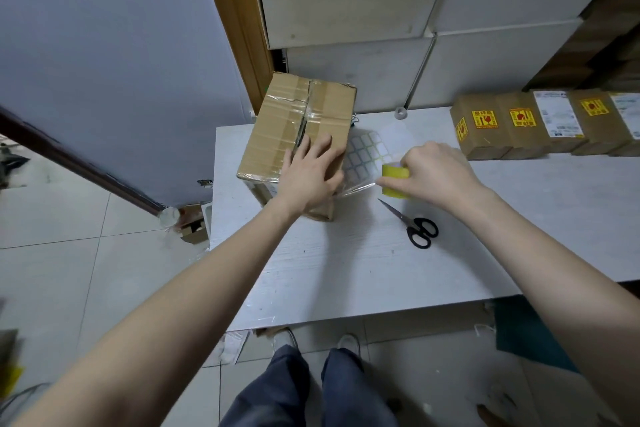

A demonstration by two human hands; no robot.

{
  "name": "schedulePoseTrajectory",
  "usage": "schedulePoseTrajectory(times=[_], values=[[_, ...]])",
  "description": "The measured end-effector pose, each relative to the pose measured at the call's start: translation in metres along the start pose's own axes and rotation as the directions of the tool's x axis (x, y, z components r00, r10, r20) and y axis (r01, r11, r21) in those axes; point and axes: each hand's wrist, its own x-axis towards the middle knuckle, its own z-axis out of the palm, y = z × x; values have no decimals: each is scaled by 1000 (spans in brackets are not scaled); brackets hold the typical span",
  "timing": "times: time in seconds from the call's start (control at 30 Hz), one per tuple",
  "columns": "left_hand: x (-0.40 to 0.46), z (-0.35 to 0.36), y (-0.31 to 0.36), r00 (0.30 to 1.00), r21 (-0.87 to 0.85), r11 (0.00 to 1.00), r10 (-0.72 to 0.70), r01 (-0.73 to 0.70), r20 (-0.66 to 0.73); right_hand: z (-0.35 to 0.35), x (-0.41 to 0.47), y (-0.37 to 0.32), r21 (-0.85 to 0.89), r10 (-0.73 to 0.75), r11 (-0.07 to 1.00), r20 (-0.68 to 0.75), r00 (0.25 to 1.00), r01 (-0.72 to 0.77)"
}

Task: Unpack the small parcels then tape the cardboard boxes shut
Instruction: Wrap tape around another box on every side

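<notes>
A brown cardboard box stands on the left part of the white table, its top flaps closed under clear tape along the seam. My left hand lies flat on the box's near right top edge, fingers straight. My right hand grips a yellow-cored roll of clear tape just right of the box. A stretch of clear tape runs from the roll to the box's right side.
Black scissors lie on the table below the roll. A sheet of white labels lies behind the tape. Several small brown parcels with yellow stickers line the back right. A small tape roll sits by the wall.
</notes>
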Motion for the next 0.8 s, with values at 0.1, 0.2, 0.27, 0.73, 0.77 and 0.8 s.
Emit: schedulePoseTrajectory(times=[0.1,0.2,0.27,0.73,0.77,0.8], values=[[-9,-1,-8,999,57,997,46,-45,-7,-1,5,-7,-36,-61,997,2,998,61],[-17,-10,-23,995,71,992,98,-100,30,-4,1,-12,73,-178,982,82,981,173],[-22,-18,-37,985,74,985,146,-153,96,-4,-6,-19,227,-252,951,190,949,207],[-23,-18,-40,1000,214,977,20,-15,-20,-13,-13,-40,694,-389,689,598,701,-209],[-23,-16,-40,999,209,978,30,-23,-29,-12,-14,-39,654,-368,740,589,720,-157],[-25,-14,-40,998,212,977,42,-33,-38,-11,-14,-39,608,-350,790,557,753,-82]])
